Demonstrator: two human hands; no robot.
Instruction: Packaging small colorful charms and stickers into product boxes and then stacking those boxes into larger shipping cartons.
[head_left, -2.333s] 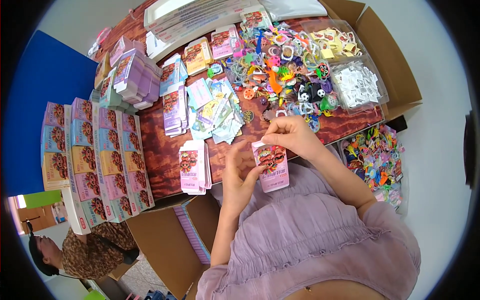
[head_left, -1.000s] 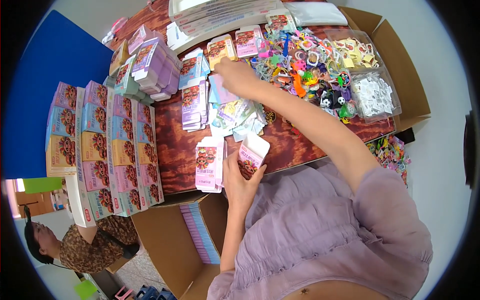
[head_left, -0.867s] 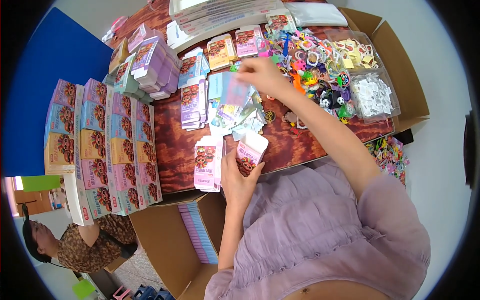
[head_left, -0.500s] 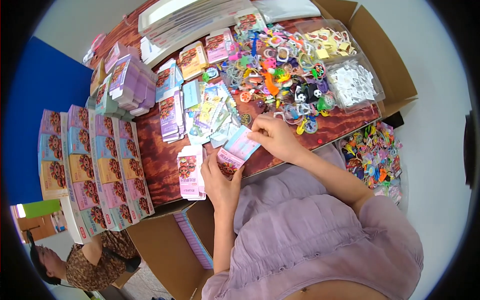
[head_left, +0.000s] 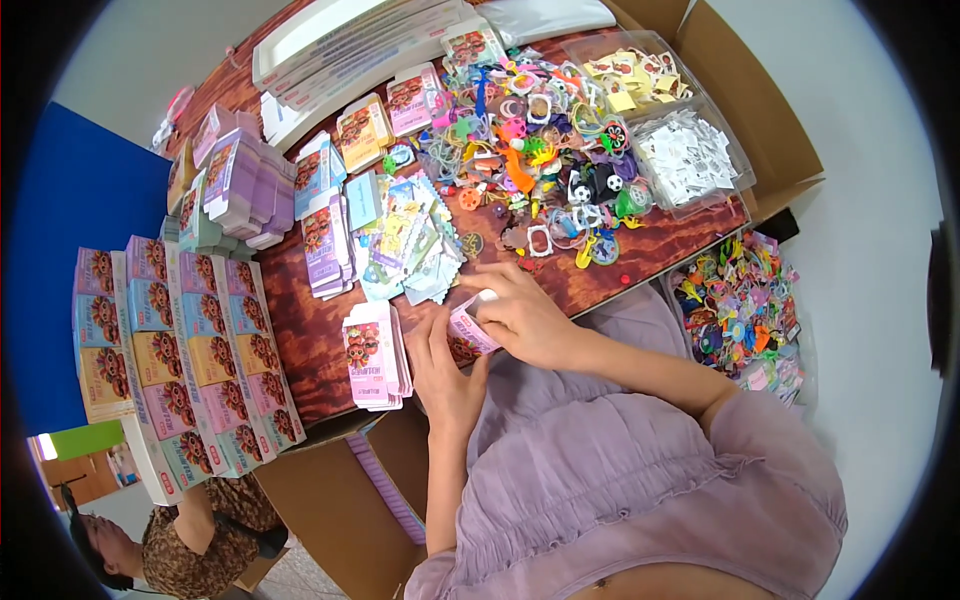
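A small pink carton (head_left: 464, 340) with a printed figure is held low over the table's front edge. My left hand (head_left: 446, 385) grips its left side between thumb and fingers. At the carton's upper end is my right hand (head_left: 530, 322), its bent fingers closed on the rim, where something pale shows by the fingertips. Whether a card is inside is hidden. Just left of my left hand stands a stack of flat pink cartons (head_left: 372, 358). Beyond my hands lies a loose pile of colourful printed cards (head_left: 412, 238).
A heap of small trinkets (head_left: 540, 150) covers the far right. Clear trays hold white packets (head_left: 688, 158) and yellowish pieces (head_left: 640, 82). Filled display boxes (head_left: 180, 370) stand left, beside purple cartons (head_left: 245, 185). An open cardboard box (head_left: 330, 500) sits below; another person (head_left: 200, 540) is lower left.
The pink-and-blue card that my right hand held at the carton no longer shows. My right hand has come down and left to the carton's end. The view has shifted slightly.
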